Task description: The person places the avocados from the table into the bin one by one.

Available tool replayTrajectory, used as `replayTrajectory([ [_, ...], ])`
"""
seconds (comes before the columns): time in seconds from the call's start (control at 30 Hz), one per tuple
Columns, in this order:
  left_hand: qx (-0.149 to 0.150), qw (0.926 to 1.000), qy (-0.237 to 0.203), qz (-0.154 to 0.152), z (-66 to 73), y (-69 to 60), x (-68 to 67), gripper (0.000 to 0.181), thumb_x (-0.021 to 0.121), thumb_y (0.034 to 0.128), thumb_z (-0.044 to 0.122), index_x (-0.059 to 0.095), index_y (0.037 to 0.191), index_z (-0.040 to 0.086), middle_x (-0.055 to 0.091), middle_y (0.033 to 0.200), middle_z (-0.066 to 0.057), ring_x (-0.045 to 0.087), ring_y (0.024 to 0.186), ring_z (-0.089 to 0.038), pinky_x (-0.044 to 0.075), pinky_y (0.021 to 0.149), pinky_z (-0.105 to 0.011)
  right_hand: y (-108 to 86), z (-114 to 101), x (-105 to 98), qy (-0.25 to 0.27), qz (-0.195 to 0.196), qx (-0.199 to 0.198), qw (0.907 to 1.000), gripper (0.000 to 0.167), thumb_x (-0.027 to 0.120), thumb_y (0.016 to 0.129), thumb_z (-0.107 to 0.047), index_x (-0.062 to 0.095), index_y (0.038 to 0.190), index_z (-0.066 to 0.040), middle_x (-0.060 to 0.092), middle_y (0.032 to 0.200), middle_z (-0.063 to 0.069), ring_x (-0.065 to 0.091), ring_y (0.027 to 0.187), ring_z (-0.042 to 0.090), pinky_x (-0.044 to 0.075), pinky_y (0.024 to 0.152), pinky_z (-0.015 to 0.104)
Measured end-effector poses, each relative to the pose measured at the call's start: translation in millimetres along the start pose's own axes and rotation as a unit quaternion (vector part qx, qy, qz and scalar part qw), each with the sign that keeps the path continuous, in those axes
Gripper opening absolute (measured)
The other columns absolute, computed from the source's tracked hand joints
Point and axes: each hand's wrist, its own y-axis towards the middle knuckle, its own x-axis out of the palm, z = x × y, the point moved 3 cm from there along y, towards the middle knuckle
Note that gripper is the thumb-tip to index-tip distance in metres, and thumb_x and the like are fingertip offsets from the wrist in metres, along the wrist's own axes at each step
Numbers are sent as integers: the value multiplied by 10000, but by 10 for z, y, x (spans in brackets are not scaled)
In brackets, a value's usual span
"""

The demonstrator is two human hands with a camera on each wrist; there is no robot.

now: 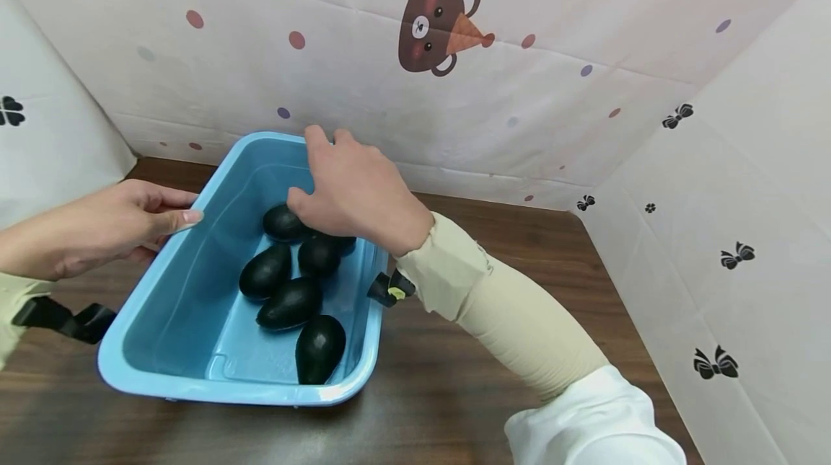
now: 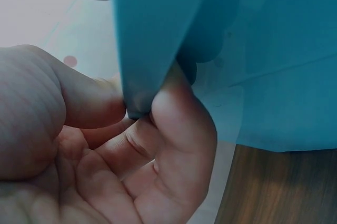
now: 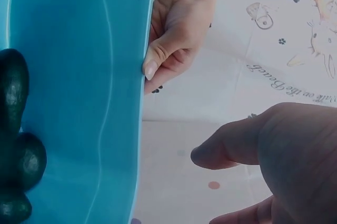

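A light blue plastic basin point(image 1: 175, 321) is on the wooden table, with several dark green-black avocados point(image 1: 290, 304) lying on its floor. At its left side my left hand point(image 1: 130, 223) pinches the rim between thumb and curled fingers, seen closely in the left wrist view. My right hand point(image 1: 357, 187) is over the far right corner of the basin, above the avocados at the back. Its thumb and fingers stand apart, and in the right wrist view nothing shows between them. The hand partly hides the farthest avocados and the far rim.
Dark wooden tabletop point(image 1: 493, 350) surrounds the basin. White printed sheeting point(image 1: 584, 32) stands as walls behind and at both sides, close to the basin's far edge. A black strap point(image 1: 392, 288) hangs at my right wrist beside the right rim.
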Motion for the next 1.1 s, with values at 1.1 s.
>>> replayTrajectory([
  [1.1, 0, 9998, 192, 81, 51, 32, -33, 651, 471, 1109, 372, 346, 1551, -88, 727, 1216, -246, 750, 908, -241, 654, 773, -560, -17, 2188, 1033, 981, -1036, 822, 9863, 853, 780, 922, -224, 315, 1624, -91, 350, 1661, 170, 390, 1515, 381, 416, 1213, 546],
])
